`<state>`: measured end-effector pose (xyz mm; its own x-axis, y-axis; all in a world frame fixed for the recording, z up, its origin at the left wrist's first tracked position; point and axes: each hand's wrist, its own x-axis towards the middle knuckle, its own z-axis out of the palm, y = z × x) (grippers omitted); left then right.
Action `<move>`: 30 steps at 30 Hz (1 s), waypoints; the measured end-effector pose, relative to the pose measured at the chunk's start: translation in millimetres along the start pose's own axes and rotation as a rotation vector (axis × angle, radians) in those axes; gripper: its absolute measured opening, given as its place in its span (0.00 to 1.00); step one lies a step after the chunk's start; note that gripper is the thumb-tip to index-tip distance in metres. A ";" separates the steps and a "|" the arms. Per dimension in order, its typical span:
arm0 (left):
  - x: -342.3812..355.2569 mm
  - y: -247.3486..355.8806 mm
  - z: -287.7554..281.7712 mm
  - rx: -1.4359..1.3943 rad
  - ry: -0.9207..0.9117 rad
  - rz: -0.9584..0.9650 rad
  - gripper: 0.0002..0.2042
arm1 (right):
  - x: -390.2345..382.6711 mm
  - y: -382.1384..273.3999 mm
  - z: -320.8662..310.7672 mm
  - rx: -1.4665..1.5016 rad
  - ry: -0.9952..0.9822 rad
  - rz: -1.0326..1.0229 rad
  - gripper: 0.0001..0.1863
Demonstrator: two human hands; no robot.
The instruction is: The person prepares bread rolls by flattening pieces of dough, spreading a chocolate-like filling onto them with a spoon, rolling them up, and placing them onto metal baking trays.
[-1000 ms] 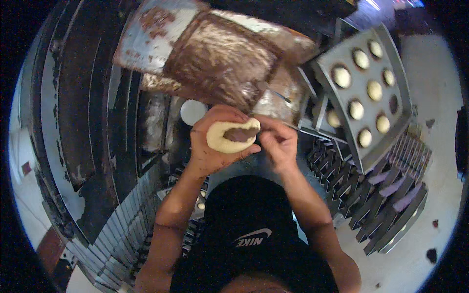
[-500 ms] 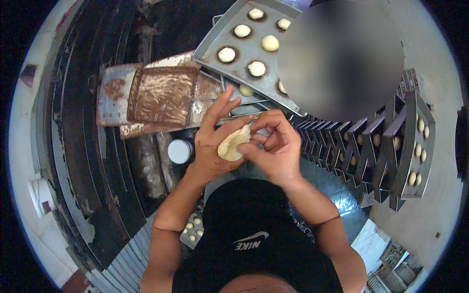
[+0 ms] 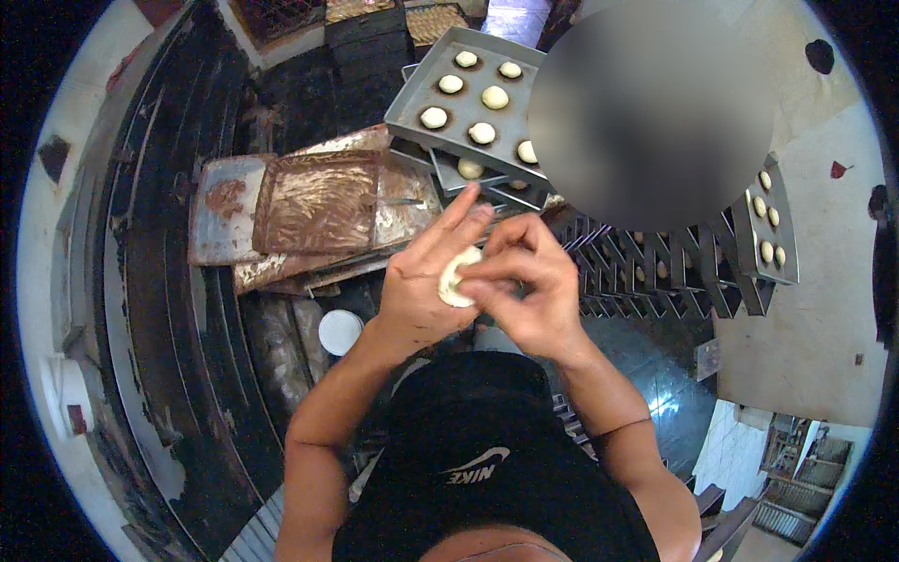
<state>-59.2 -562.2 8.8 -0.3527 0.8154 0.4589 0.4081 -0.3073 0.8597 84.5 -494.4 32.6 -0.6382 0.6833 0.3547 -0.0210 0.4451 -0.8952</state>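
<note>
dough pc [image 3: 449, 288] | cupped in L hand [image 3: 417, 290] | R hand [image 3: 534, 292] pinching edge

Between the fingers [image 3: 453, 223], the dough [image 3: 451, 287] is pale, soft-looking and matt. Beyond the fingertips, the tray [image 3: 523, 97] is dull grey metal, stained brown in rings; the dough balls [image 3: 494, 97] on it look smooth. Left of the fingers, the smeared pan [image 3: 316, 199] wears a streaky brown film – shiny in patches – and the sheet [image 3: 228, 242] beside it is blotched and worn. Nearer the body on that side, the white lid [image 3: 340, 332] looks like smooth plastic. Below the fingers, the shirt [image 3: 459, 403] is matt black cloth. Rightward and lower, the floor [image 3: 660, 375] looks glossy – it catches a bright glare.
</note>
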 end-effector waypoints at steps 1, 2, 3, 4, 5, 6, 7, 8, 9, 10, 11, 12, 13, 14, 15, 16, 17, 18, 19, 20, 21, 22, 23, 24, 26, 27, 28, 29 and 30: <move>-7.4 -3.2 -14.8 0.095 -0.059 0.132 0.23 | -2.6 -8.4 5.8 -0.294 -0.058 -0.228 0.08; -12.4 -10.1 -33.8 0.190 -0.123 0.261 0.20 | -6.0 -23.2 13.8 -0.353 -0.062 -0.251 0.08; -20.0 -12.6 -47.8 0.286 -0.189 0.388 0.17 | -10.3 -34.5 21.9 -0.411 -0.067 -0.275 0.08; -26.6 -1.8 -52.4 0.306 -0.175 0.334 0.12 | -21.2 -27.3 34.9 -0.186 0.080 -0.246 0.08; -30.0 1.3 -57.1 0.265 -0.242 0.294 0.11 | -36.2 -7.5 48.1 0.027 0.230 -0.217 0.08; -34.1 4.1 -63.9 0.230 -0.308 0.250 0.10 | -56.3 17.2 67.3 0.324 0.501 -0.075 0.09; -38.0 4.0 -66.2 0.169 -0.339 0.220 0.11 | -73.4 35.0 71.6 0.496 0.454 0.054 0.17; -41.0 4.4 -66.7 0.106 -0.372 0.192 0.12 | -84.8 29.5 89.4 0.713 0.439 0.130 0.23; -43.7 6.6 -68.7 0.049 -0.402 0.163 0.13 | -89.5 23.1 110.0 0.935 0.416 0.201 0.29; -47.4 13.2 -63.5 0.052 -0.366 0.154 0.14 | -89.3 12.1 116.4 0.706 0.286 0.168 0.42; -47.6 22.1 -53.0 -0.052 -0.289 0.136 0.16 | -89.3 4.6 127.3 0.694 0.374 0.002 0.43; -49.2 30.9 -42.7 -0.159 -0.214 0.123 0.19 | -89.0 4.5 116.4 0.592 0.319 0.018 0.41; -43.1 38.7 -40.7 -0.125 -0.228 0.184 0.19 | -83.2 3.6 97.6 0.483 0.267 0.027 0.40; -35.3 47.3 -38.9 -0.094 -0.243 0.247 0.19 | -78.2 -2.3 82.4 0.552 0.216 0.075 0.38; -30.0 51.3 -37.2 0.082 -0.280 0.299 0.21 | -77.1 -1.9 75.8 0.695 0.221 0.111 0.38; -24.0 55.2 -35.5 0.254 -0.311 0.363 0.24 | -76.6 0.2 68.4 0.836 0.227 0.145 0.37; -21.6 46.8 -30.7 0.349 -0.346 0.420 0.26 | -76.3 0.4 63.8 0.988 0.225 0.182 0.36; -19.6 30.2 -22.0 0.439 -0.381 0.475 0.28 | -69.0 -28.4 65.8 1.106 0.396 0.281 0.32; -11.9 33.5 -4.1 0.391 -0.336 0.474 0.31 | -65.9 -26.8 56.8 1.053 0.446 0.218 0.30; -4.7 36.2 12.6 0.343 -0.291 0.473 0.35 | -62.9 -23.1 45.1 0.998 0.497 0.157 0.29; 3.1 38.3 29.9 0.296 -0.246 0.475 0.38 | -59.0 -19.1 32.3 0.941 0.546 0.097 0.27; 6.9 48.5 54.8 -0.023 -0.117 0.344 0.38 | -51.6 -19.5 18.2 0.962 0.661 0.054 0.22; 9.3 39.3 67.4 -0.120 -0.102 0.319 0.34 | -43.4 -11.8 1.3 0.906 0.704 -0.102 0.17; 10.2 30.2 80.4 -0.220 -0.086 0.294 0.31 | -40.4 2.5 -18.0 0.721 0.713 -0.215 0.15; 17.7 20.7 106.3 -0.368 -0.175 0.260 0.23 | -38.2 26.4 -58.3 0.454 0.717 -0.358 0.13; 24.5 18.9 120.2 -0.417 -0.280 0.248 0.18 | -36.8 34.6 -78.2 0.369 0.719 -0.393 0.13; 34.2 33.1 140.5 -0.315 -0.227 0.163 0.12 | -37.6 43.9 -95.9 0.284 0.725 -0.415 0.13; 40.8 36.4 150.3 -0.265 -0.267 0.179 0.12 | -35.5 46.9 -107.4 0.522 0.725 -0.296 0.12; 47.2 37.8 160.1 -0.215 -0.307 0.195 0.13 | -31.6 45.4 -120.0 0.757 0.718 -0.175 0.12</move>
<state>74.4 -456.8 27.0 -0.0056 0.8303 0.5573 0.2459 -0.5390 0.8056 196.1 -426.3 13.1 0.0199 0.9367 0.3495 -0.7009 0.2623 -0.6632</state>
